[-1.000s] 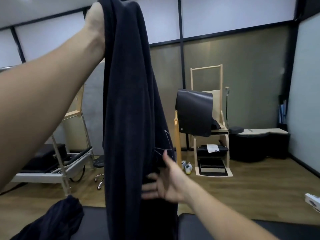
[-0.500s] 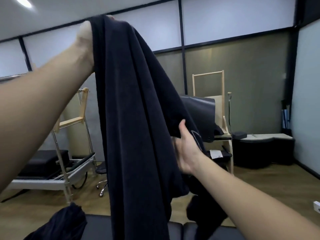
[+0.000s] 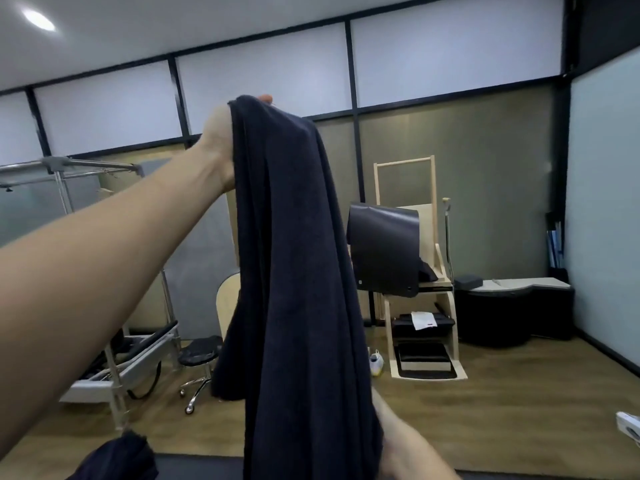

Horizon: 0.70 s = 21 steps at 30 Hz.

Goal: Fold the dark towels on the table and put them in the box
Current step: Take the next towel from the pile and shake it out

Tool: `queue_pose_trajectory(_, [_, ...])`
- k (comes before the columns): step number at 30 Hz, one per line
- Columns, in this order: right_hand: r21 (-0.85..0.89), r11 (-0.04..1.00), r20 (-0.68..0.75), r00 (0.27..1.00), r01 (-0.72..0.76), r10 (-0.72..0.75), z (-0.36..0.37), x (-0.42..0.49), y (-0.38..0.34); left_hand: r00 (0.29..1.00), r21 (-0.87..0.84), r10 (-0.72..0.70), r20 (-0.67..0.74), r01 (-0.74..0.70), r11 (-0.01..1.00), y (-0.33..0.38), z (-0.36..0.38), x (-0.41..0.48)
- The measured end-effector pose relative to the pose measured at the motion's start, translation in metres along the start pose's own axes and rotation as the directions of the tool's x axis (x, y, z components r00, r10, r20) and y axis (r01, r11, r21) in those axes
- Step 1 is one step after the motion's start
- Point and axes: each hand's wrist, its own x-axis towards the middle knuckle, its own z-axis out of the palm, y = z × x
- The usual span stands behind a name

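Observation:
A long dark navy towel [image 3: 298, 271] hangs in folds in front of me. My left hand [image 3: 221, 140] is raised high and grips the towel's top edge, its fingers mostly hidden behind the cloth. My right hand [image 3: 398, 441] is low at the bottom of the view, against the towel's lower right edge; its fingers are hidden behind the cloth. A second dark towel [image 3: 117, 459] lies bunched on the black table [image 3: 197, 467] at the bottom left. The box is not in view.
Beyond the table is a wooden floor with exercise equipment: a metal-framed reformer [image 3: 114, 362] at left, a rolling stool [image 3: 199, 358], and a wooden chair frame with a dark pad [image 3: 391, 251] at right. A low dark bench [image 3: 512, 306] stands by the right wall.
My right hand has dropped from the towel's middle to its lower edge. The pulled-out fold has fallen back, and the towel hangs straight from my left hand, now further right.

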Motion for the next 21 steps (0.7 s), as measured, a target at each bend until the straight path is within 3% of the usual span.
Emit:
queue_pose_trajectory(1, [0.017,0.999,0.081,0.996,0.043,-0.044,-0.002,-0.009,-0.025,0.999,-0.001,-0.033,0.040,0.033,0.999,0.000,-0.014,0.002])
queue_pose_trajectory(4, [0.256,0.897,0.049,0.922,0.361,-0.384,-0.028,-0.026,-0.116,0.959,0.042,-0.266,0.100,0.263,0.964,-0.002,-0.049,0.002])
queue_pose_trajectory(5, [0.262,0.870,0.026,0.898,0.417,-0.439,-0.031,-0.035,-0.138,0.943,0.092,-0.321,0.087,0.313,0.945,-0.011,-0.055,-0.004])
queue_pose_trajectory(7, [0.199,0.833,0.004,0.850,0.516,-0.527,-0.022,-0.045,-0.174,0.912,0.246,-0.410,-0.031,0.404,0.881,-0.039,-0.062,-0.011])
queue_pose_trajectory(9, [-0.013,0.802,-0.089,0.798,0.597,-0.596,-0.012,-0.047,-0.201,0.900,0.359,-0.394,-0.189,0.436,0.825,-0.063,-0.073,-0.015])
queue_pose_trajectory(11, [-0.144,0.732,-0.224,0.698,0.666,-0.680,-0.010,-0.051,-0.226,0.907,0.267,-0.290,-0.304,0.374,0.888,-0.067,-0.093,-0.011])
queue_pose_trajectory(13, [-0.184,0.652,-0.279,0.597,0.735,-0.752,-0.016,-0.063,-0.238,0.903,-0.004,-0.204,-0.378,0.219,0.976,-0.063,-0.106,-0.014])
queue_pose_trajectory(14, [-0.207,0.655,-0.274,0.600,0.726,-0.752,-0.024,-0.063,-0.234,0.908,-0.132,-0.216,-0.360,0.180,0.975,-0.069,-0.111,-0.020])
queue_pose_trajectory(15, [-0.263,0.721,-0.278,0.665,0.641,-0.693,-0.028,-0.061,-0.221,0.900,-0.166,-0.268,-0.345,0.222,0.961,-0.085,-0.114,-0.026])
queue_pose_trajectory(17, [-0.387,0.860,-0.308,0.832,0.333,-0.461,-0.037,-0.047,-0.176,0.848,-0.025,-0.449,-0.282,0.461,0.887,-0.135,-0.109,-0.047])
queue_pose_trajectory(18, [-0.411,0.884,-0.323,0.872,0.221,-0.369,-0.039,-0.042,-0.157,0.816,0.027,-0.535,-0.220,0.554,0.832,-0.163,-0.105,-0.055])
queue_pose_trajectory(19, [-0.417,0.895,-0.341,0.886,0.158,-0.315,-0.041,-0.038,-0.144,0.792,0.051,-0.586,-0.169,0.601,0.798,-0.183,-0.099,-0.061])
queue_pose_trajectory(21, [-0.380,0.916,-0.402,0.869,0.128,-0.288,-0.048,-0.034,-0.143,0.784,0.035,-0.579,-0.224,0.600,0.799,-0.201,-0.097,-0.060])
